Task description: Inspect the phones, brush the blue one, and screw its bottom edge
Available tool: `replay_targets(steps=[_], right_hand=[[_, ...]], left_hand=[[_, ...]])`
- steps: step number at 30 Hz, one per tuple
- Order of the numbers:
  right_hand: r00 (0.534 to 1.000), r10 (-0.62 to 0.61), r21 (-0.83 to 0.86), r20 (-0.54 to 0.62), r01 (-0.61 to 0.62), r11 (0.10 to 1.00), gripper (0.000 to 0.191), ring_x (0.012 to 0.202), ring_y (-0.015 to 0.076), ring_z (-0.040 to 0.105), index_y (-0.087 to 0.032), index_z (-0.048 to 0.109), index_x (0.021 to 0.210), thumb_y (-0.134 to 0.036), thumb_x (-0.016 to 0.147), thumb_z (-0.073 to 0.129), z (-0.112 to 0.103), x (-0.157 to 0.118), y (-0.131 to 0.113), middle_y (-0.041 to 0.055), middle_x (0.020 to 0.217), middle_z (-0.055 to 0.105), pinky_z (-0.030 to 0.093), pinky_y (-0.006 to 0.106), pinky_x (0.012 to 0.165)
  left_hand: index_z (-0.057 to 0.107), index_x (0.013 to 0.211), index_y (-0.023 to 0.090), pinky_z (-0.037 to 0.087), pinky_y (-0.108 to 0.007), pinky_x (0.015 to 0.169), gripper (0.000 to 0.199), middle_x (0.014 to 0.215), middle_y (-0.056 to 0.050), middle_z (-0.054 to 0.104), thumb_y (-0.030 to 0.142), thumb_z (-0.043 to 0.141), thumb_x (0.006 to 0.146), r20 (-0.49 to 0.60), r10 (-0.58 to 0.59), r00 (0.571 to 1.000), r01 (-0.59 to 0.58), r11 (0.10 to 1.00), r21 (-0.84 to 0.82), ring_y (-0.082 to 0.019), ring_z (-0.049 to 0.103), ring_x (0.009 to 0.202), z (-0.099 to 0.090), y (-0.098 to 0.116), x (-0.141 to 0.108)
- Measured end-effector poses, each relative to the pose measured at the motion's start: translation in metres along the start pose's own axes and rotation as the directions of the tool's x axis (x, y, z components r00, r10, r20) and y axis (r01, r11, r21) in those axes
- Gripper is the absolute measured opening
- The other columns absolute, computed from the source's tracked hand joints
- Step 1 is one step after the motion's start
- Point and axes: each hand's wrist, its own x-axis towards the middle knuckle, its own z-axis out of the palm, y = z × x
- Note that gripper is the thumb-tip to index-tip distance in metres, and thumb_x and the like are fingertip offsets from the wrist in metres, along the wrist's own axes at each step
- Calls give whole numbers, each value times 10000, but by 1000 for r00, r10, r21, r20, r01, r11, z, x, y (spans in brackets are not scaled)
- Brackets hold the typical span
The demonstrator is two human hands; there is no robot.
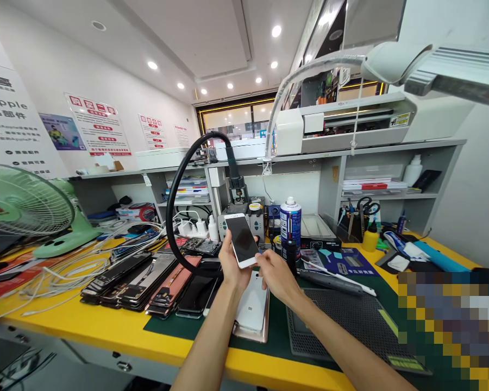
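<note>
A white-framed smartphone [244,243] with a dark screen is tilted up above the bench. My left hand [231,263] grips it from below and behind, with the fingers wrapped round its sides. At the phone's lower right corner, the thumb and fingers of my right hand [276,271] are pinched together on the edge. Whether a small tool is between those fingertips cannot be made out. Beneath my hands, a white phone [250,312] with its back up rests on a larger gold-edged phone part on the green mat [277,339].
Stacked phone screens [134,282] and tangled white cables [65,271] cover the left, beside a green fan [28,206]. A black hose [173,201] arches nearby. A spray can [290,222], a black perforated mat [330,315] and a yellow bottle [370,237] stand or lie right.
</note>
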Motion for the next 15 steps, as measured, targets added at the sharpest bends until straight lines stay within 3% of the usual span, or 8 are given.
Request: replay_targets(steps=[3,6,10,13,15], right_hand=[[993,-77,-67,-89,71,995,392,823,226,668,-182,567,1022,-553,926,482,-2,-4,-1,65,897,674,470,318,723],[988,-134,-47,-81,130,990,601,1030,272,635,-161,572,1210,-611,815,630,-2,-6,-2,128,1193,626,479,352,848],[993,-102,101,54,97,990,486,891,243,650,-156,652,1083,-542,789,682,-1,0,0,97,1025,665,514,312,701],[991,-45,229,128,15,973,432,729,186,615,-153,664,1038,-481,761,708,-2,6,2,78,941,641,486,258,514],[984,-34,285,174,-17,958,388,710,169,601,-151,671,999,-433,736,721,-4,8,2,72,917,625,474,233,469]], left_hand=[[690,933,130,506,-283,562,482,796,-94,717,592,667,798,-41,53,998,-51,998,32,-203,669,644,-2,-4,3],[664,932,150,526,-298,628,436,795,-66,703,557,711,782,-61,100,993,-94,991,93,-195,669,664,-3,-9,6],[630,976,174,518,-282,647,426,820,-36,687,531,742,771,-38,128,991,-121,980,157,-167,656,665,-4,-12,7],[587,982,199,467,-230,572,399,815,-19,676,522,728,794,24,157,987,-159,966,205,-156,648,675,-6,-12,7],[566,984,209,401,-196,496,397,816,-8,676,504,744,787,51,196,979,-202,944,261,-135,619,614,-8,-11,8]])
